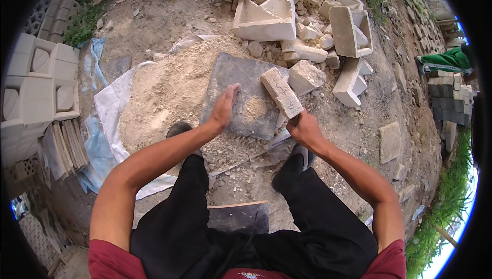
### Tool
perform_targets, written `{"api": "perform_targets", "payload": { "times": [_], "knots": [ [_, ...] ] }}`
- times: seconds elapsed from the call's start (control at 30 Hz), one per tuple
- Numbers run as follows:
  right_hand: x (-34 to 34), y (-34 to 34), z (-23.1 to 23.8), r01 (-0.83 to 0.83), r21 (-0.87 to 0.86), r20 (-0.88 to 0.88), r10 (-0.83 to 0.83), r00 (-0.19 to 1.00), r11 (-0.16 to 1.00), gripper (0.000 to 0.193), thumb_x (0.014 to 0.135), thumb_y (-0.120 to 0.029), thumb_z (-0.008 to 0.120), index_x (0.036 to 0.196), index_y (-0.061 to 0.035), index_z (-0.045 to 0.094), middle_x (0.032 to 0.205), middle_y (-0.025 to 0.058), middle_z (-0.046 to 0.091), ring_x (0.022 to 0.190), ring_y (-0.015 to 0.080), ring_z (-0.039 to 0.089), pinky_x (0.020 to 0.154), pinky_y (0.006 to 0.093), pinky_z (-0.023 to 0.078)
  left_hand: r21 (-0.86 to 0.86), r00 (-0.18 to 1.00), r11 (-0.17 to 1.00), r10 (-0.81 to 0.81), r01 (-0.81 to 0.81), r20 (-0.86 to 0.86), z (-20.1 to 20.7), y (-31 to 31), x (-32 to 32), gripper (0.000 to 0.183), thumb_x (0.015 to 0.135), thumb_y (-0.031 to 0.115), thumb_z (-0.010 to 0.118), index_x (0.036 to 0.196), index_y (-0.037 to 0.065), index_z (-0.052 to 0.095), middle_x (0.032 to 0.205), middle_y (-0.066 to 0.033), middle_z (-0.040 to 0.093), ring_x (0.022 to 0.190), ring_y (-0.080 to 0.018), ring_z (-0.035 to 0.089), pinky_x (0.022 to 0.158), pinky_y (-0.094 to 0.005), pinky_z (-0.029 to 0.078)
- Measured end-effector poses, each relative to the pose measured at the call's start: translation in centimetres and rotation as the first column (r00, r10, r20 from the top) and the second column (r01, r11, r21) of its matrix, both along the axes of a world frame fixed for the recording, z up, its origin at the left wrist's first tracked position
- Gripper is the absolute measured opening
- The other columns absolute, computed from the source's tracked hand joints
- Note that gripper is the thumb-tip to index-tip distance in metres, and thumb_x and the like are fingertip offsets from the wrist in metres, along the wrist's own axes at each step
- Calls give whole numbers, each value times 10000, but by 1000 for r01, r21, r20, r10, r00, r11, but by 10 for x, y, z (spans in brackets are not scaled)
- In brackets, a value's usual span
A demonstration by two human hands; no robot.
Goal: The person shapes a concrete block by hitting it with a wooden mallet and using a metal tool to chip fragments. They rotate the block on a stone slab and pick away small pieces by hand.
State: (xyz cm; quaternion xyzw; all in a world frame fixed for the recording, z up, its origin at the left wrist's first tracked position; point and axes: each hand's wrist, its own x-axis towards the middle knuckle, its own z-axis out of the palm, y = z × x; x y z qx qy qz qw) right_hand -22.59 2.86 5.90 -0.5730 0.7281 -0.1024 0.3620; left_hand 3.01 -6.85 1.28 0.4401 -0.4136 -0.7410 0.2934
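A dark square slab [230,74] lies on the ground between my feet and carries a small heap of pale crumbs [254,109]. On its left part my left hand [223,109] stands edgewise beside the crumbs, fingers stretched out and holding nothing. My right hand [306,131] is closed at the near end of a dusty rectangular block [282,93], tilted over the slab's right edge. A bit of something dark shows at the grip, possibly a handle; the fingers hide most of it. Just beyond the block sits a rough broken chunk [306,77].
Left of the slab spreads a pile of sandy rubble [164,92] on a white sheet [115,107]. Cast blocks [266,15] and broken pieces crowd the far side. Decorative blocks [41,81] are stacked at left. A person's green-clad leg [448,61] shows at far right.
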Motion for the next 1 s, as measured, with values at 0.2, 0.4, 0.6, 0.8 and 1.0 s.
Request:
{"api": "perform_targets", "payload": {
  "times": [0.2,0.4,0.6,0.8,1.0],
  "knots": [
    [19,1,-7,2,87,94,-10,995,996,454,744,-217,661,999,101,462,839,316,625,836,470,617,745,484,492,43,999,998,39,-39,-5,1,4,-10,735,994,541,195,1457,-31,191,1540,-199,155,1443,-262,111,1174,-360,85],
    [30,-13,4,-127,83,173,112,979,988,440,738,-211,644,1002,109,497,841,314,628,824,458,623,745,466,494,-230,994,973,43,-18,104,-17,1,5,519,1000,365,402,1340,-26,380,1343,-176,460,1253,-230,442,1086,-380,307],
    [22,-7,1,-13,74,176,0,984,997,456,734,-224,660,1022,95,506,842,302,633,814,452,624,744,470,493,-522,690,557,-132,646,712,12,10,30,360,773,234,729,994,43,519,907,-103,551,873,-277,548,779,-382,421],
    [29,-8,-3,-120,133,85,109,990,984,438,737,-205,666,1016,96,511,859,282,644,827,444,629,749,466,496,-612,665,326,-75,721,743,7,16,24,389,707,314,774,840,68,502,852,-108,539,814,-317,526,698,-413,401],
    [38,-12,21,-23,165,206,-11,978,986,387,744,-199,654,999,70,542,815,262,647,785,405,650,724,457,501,-702,745,359,29,614,666,-8,-23,19,272,781,241,707,792,69,497,776,-98,533,752,-311,528,667,-414,391]
  ]
}}
